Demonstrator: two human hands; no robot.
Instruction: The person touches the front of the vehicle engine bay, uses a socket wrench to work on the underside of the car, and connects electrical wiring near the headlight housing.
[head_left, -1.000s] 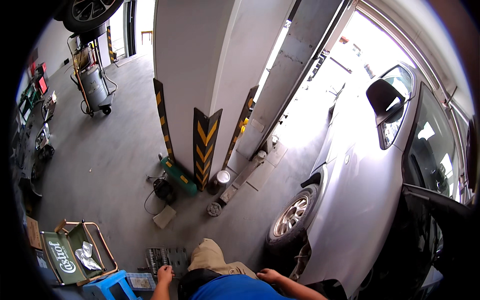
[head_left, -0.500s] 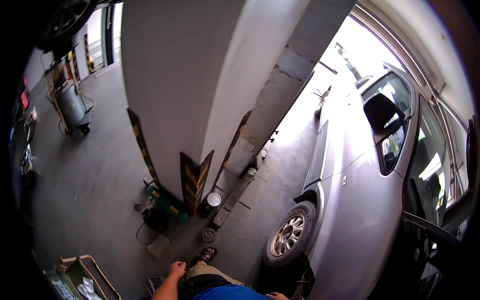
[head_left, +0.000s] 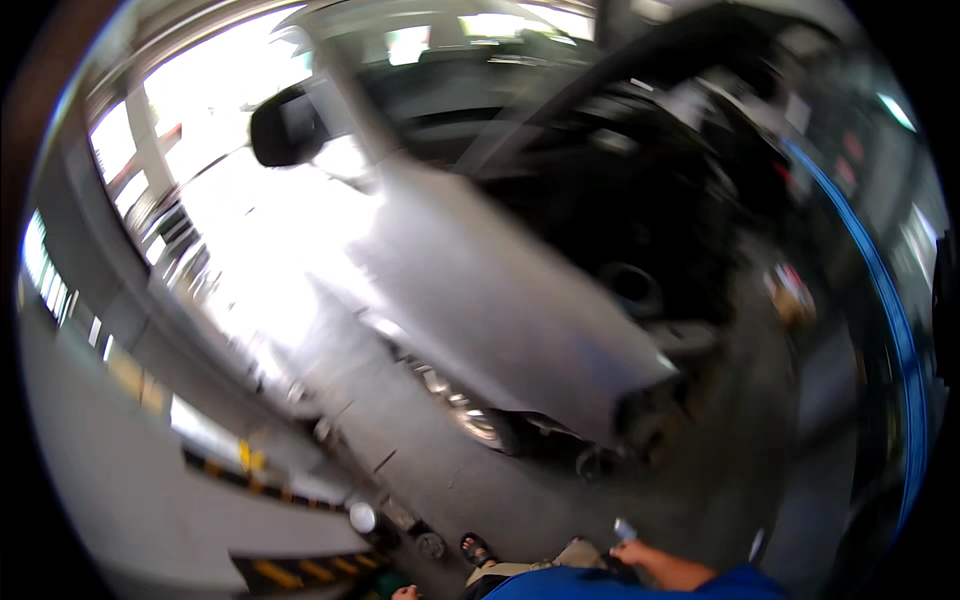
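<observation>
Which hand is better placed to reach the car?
Probably the right hand: it is raised toward the silver car, with a small object at its fingers. The left hand barely shows at the frame's bottom edge.

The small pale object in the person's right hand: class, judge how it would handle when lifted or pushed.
Probably light: the right hand alone holds the small pale object at its upper edge. It sticks up unsupported, so it is likely stiff, not floppy. Blur hides its surface, so slipperiness is unclear.

One head-worn fisheye view looks steeply down, tilted and motion-blurred, toward a silver car (head_left: 510, 300) (fairly near).
</observation>
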